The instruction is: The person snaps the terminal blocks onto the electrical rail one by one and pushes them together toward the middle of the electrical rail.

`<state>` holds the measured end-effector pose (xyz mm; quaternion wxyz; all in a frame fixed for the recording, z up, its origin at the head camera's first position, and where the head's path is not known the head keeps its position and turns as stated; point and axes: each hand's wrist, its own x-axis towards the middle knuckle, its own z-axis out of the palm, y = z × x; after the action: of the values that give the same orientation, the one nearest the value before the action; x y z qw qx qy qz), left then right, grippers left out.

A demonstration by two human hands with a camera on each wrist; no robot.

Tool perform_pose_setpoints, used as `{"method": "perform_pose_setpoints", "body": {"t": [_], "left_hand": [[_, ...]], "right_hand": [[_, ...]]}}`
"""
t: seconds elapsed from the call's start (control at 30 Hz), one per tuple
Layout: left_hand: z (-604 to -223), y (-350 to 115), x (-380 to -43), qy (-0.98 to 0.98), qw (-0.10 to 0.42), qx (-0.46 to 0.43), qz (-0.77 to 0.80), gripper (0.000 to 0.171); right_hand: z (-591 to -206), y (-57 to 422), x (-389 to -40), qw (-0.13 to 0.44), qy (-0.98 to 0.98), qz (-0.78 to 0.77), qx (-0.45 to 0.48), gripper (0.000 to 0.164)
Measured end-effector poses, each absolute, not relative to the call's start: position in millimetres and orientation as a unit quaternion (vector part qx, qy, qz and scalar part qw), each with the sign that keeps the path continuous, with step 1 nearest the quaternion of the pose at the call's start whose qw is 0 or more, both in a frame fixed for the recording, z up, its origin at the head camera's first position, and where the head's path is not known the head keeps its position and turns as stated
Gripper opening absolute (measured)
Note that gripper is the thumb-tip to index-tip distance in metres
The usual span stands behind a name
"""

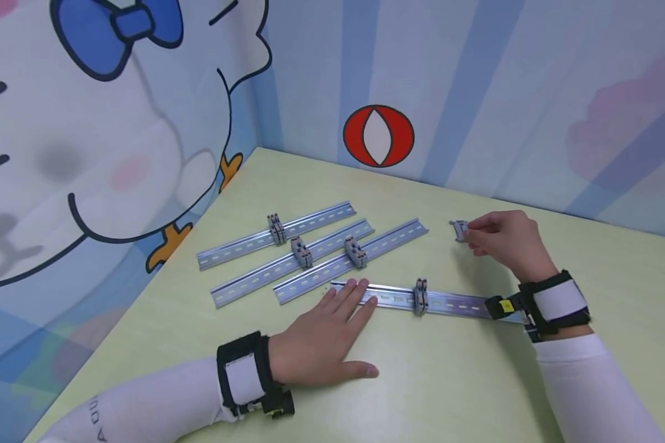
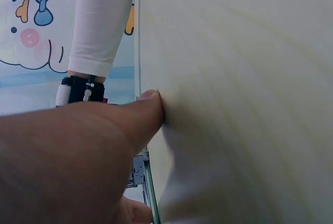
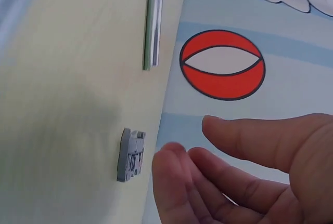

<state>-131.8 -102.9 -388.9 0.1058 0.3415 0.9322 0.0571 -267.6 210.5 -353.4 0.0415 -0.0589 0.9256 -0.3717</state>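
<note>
Flat on the table, my left hand (image 1: 321,335) has its fingers spread and fingertips resting on the left end of the nearest slotted metal DIN rail (image 1: 388,298). A grey terminal block (image 1: 420,297) stands clipped across that rail's middle. My right hand (image 1: 510,240) hovers at the right beside a loose grey terminal block (image 1: 459,231). In the right wrist view this loose block (image 3: 131,155) lies on the table just off the fingertips, with thumb and fingers apart and nothing between them. The left wrist view shows mainly my left thumb (image 2: 148,112) against the tabletop.
Behind the left hand lie three more DIN rails, a far one (image 1: 227,253), a middle one (image 1: 244,284) and a near one (image 1: 393,237), each carrying grey terminal blocks. Printed walls (image 1: 476,123) border the pale yellow table (image 1: 421,394) at the back and left.
</note>
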Motion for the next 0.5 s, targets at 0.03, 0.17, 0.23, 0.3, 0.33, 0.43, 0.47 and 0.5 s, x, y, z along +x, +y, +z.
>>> {"method": "perform_pose_setpoints", "body": {"t": [0.03,0.17,0.23,0.3,0.33,0.43,0.47,0.5], "left_hand": [[-389,-103,-132,0.932,0.106,0.341,0.058,0.096],[-390,-104,-132,0.932,0.105,0.342,0.061,0.096],[-391,-104,-132,0.931,0.104,0.344,0.065,0.096],[-391,-104,-132,0.93,0.103,0.346,0.066,0.096],[-391,-104,-132,0.93,0.102,0.346,0.066,0.096],[-391,-104,-132,0.93,0.101,0.346,0.066,0.096],[-391,-104,-132,0.93,0.101,0.346,0.066,0.096],[-391,-104,-132,0.93,0.102,0.346,0.067,0.096]], "right_hand": [[-353,209,-271,0.039,0.931,-0.36,-0.054,0.037],[-355,207,-284,0.036,0.945,-0.324,-0.036,0.04],[-357,207,-290,0.041,0.952,-0.303,-0.03,0.044],[-360,208,-294,0.054,0.956,-0.287,-0.025,0.05],[-361,208,-296,0.059,0.959,-0.277,-0.024,0.054],[-362,208,-301,0.078,0.961,-0.266,-0.018,0.063],[-362,207,-302,0.08,0.961,-0.263,-0.017,0.064],[-362,207,-302,0.077,0.963,-0.259,-0.015,0.063]]}}
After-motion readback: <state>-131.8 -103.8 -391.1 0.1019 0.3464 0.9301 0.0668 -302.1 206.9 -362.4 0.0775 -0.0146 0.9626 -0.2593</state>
